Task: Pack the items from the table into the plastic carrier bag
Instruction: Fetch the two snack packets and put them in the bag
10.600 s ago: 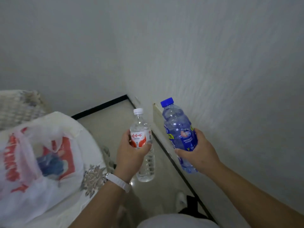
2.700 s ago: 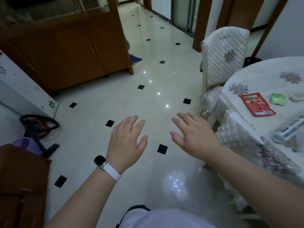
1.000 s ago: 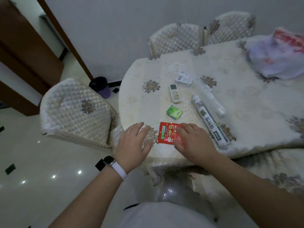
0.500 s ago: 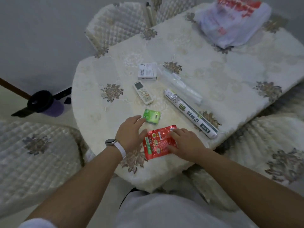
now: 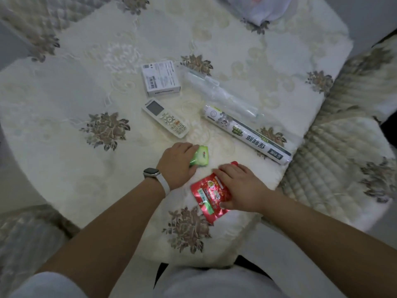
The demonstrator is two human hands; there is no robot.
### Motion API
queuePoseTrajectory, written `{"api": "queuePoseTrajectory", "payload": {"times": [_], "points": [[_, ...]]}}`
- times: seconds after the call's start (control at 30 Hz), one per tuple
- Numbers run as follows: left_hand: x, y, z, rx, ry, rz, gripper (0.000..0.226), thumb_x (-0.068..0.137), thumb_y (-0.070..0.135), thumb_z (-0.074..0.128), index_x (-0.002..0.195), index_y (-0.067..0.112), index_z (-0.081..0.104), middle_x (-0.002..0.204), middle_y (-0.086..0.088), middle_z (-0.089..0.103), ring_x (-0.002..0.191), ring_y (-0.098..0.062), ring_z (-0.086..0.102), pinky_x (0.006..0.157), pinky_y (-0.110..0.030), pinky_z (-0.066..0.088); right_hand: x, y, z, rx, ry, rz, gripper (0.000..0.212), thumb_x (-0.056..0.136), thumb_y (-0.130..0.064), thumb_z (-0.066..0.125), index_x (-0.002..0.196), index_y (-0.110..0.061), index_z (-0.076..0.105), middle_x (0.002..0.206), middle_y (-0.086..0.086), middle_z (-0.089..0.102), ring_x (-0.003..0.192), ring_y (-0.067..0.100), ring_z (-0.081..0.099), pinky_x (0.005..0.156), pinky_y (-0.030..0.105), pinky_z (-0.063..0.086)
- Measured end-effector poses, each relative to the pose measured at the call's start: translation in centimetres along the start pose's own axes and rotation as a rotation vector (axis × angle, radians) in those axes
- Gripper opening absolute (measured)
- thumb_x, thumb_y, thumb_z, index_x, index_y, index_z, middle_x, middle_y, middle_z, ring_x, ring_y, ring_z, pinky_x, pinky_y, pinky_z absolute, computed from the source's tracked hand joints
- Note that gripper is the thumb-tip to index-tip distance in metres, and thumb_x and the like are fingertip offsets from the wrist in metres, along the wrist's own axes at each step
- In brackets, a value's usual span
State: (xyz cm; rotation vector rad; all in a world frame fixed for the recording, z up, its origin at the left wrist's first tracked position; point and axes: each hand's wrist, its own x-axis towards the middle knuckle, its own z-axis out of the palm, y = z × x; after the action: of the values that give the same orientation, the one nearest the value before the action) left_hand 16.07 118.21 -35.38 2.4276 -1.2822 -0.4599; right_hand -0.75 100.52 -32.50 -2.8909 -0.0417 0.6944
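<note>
My left hand grips a small green packet lying on the table. My right hand holds a red foil pouch near the table's front edge, thumb under its lower side. Further back lie a white remote control, a white box, a long cling-film roll and a clear plastic sleeve. The white plastic carrier bag with red print shows only partly at the top edge.
The round table wears a cream cloth with brown flower motifs. Quilted chairs stand at the right, at the lower left and at the back left.
My left hand has reached forward and closed on the green packet. My right hand has taken hold of the red pouch. The view has moved closer over the table.
</note>
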Motion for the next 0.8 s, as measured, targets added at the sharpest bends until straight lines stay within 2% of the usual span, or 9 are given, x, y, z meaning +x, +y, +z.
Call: {"api": "queuePoseTrajectory", "payload": {"times": [0.17,0.27,0.4,0.53,0.63,0.73,0.8], "points": [[0.3,0.6,-0.2,-0.061,0.033,-0.038,0.059,0.080,0.033,0.072,0.130,0.008,0.053,0.112,-0.013,0.055,0.101,-0.032,0.052,0.079,-0.044,0.050,0.6,-0.9,-0.7,-0.038,-0.029,0.074,0.098,0.058,-0.072,0.070,0.137,-0.021,0.041,0.127,0.004,0.047,0.120,0.023,0.044,0.109,0.042,0.031],[0.1,1.4,-0.4,-0.137,0.018,-0.086,0.048,0.080,0.024,0.073,0.123,0.010,0.057,0.109,-0.010,0.050,0.097,-0.029,0.053,0.076,-0.040,0.050,0.2,-1.3,-1.5,0.006,-0.062,0.130,0.080,0.062,-0.067,0.073,0.123,-0.021,0.049,0.117,0.002,0.050,0.107,0.022,0.048,0.096,0.038,0.038],[-0.4,3.0,-0.8,-0.211,0.015,-0.148,0.040,0.081,0.012,0.067,0.119,0.009,0.056,0.115,-0.009,0.051,0.093,-0.028,0.057,0.072,-0.035,0.048,-1.4,-1.4,-1.6,0.231,-0.079,0.204,0.043,0.076,-0.050,0.071,0.107,-0.023,0.058,0.101,-0.003,0.060,0.098,0.017,0.055,0.081,0.033,0.046],[-1.2,5.2,-1.5,-0.257,0.015,-0.248,0.030,0.084,0.016,0.064,0.112,0.016,0.055,0.102,-0.002,0.061,0.088,-0.023,0.060,0.071,-0.034,0.048,-4.1,-0.9,-1.7,0.533,-0.134,0.260,0.027,0.085,-0.035,0.068,0.105,-0.018,0.062,0.100,-0.003,0.067,0.094,0.016,0.062,0.082,0.032,0.051],[-2.0,7.7,-2.2,-0.311,0.091,-0.292,0.035,0.085,0.016,0.065,0.118,0.019,0.053,0.100,0.000,0.063,0.085,-0.022,0.062,0.071,-0.036,0.051,-7.1,-0.8,-2.3,0.629,-0.047,0.254,0.017,0.088,-0.030,0.066,0.095,-0.018,0.056,0.093,-0.002,0.065,0.086,0.016,0.062,0.073,0.029,0.050],[-2.8,11.7,-2.7,-0.391,0.164,-0.312,0.046,0.086,0.012,0.062,0.130,0.020,0.051,0.104,0.002,0.058,0.088,-0.021,0.060,0.074,-0.035,0.051,-11.1,-0.2,-3.3,0.677,0.115,0.280,0.018,0.090,-0.032,0.064,0.096,-0.022,0.051,0.089,-0.005,0.064,0.079,0.015,0.062,0.065,0.031,0.050],[-3.5,14.9,-2.9,-0.407,0.207,-0.298,0.044,0.085,0.010,0.061,0.127,0.021,0.055,0.103,0.003,0.061,0.086,-0.018,0.060,0.072,-0.032,0.050,-14.3,0.7,-4.1,0.728,0.211,0.296,0.018,0.090,-0.035,0.063,0.097,-0.026,0.049,0.089,-0.008,0.065,0.078,0.012,0.063,0.065,0.034,0.053]]}}
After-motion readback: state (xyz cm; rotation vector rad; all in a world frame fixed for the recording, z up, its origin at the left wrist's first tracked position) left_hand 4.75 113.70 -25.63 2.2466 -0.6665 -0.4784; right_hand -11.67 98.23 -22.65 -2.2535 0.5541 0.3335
